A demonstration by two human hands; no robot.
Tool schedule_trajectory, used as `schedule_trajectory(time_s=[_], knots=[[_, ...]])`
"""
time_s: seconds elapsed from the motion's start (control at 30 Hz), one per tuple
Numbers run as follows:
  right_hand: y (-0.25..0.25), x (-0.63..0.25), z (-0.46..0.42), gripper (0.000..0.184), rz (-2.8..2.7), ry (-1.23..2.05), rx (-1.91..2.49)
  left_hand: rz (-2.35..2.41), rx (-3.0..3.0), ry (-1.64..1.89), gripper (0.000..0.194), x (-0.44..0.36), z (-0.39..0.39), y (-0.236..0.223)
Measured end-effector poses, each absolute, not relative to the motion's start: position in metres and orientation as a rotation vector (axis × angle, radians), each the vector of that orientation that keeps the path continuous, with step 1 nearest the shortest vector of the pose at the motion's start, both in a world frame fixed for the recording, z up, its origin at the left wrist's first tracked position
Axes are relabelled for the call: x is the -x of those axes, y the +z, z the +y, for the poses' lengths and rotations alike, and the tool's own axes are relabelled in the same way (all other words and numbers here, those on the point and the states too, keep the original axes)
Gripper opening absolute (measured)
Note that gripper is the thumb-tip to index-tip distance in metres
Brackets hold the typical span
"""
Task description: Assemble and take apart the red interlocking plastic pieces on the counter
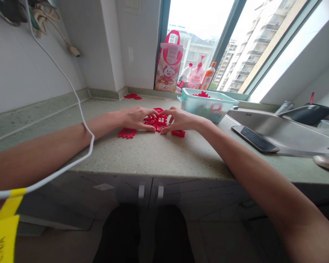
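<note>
Yellow tag (pixel 2 239) sits at the lower left edge of your view, and a thin white cable (pixel 71 84) crosses your left forearm (pixel 44 157) beside it.

Straight ahead, your left hand (pixel 134 118) and right hand (pixel 178 120) reach to the speckled grey-green tabletop (pixel 142 157). Both are curved inward in a narrow arc, their fingertips almost meeting around a heap of red openwork cutouts (pixel 157 122). Both hands touch the heap, but you cannot tell from this view whether either one is gripping it.

One flat red cutout (pixel 127 133) lies just beyond your left hand, and another red cutout (pixel 178 133) lies just beside your right hand. Farther back, a red cutout (pixel 133 96) lies against the wall, and more red cutouts (pixel 201 95) sit inside a pale teal plastic basket (pixel 208 109).

To the right of the basket, a black smartphone (pixel 253 138) rests on the tabletop beside a stainless steel sink (pixel 276 128). Along the window behind the basket stand a red-and-white gift bag (pixel 168 62), a white bottle (pixel 184 77), a pink bottle (pixel 195 76) and an orange-labelled bottle (pixel 207 75).
</note>
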State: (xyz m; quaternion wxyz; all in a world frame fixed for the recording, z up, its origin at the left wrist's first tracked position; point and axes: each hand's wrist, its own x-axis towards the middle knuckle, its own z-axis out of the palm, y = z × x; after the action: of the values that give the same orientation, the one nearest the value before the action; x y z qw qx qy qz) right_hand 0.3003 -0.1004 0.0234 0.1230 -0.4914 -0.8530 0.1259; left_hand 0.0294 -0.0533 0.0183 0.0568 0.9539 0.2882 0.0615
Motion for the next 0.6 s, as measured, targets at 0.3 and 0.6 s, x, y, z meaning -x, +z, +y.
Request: schedule_trajectory(time_s=[0.3,0.6], knots=[[0.0202,-0.3036,-0.0945,0.097,-2.479,0.275,1.362,0.857,-2.895,0.213,0.093,-0.0304,-0.0535,0.0173],[0.0219,-0.3035,-0.0910,0.082,-2.437,0.211,1.202,0.814,-2.899,0.228,0.078,-0.0283,-0.0511,0.0179]])
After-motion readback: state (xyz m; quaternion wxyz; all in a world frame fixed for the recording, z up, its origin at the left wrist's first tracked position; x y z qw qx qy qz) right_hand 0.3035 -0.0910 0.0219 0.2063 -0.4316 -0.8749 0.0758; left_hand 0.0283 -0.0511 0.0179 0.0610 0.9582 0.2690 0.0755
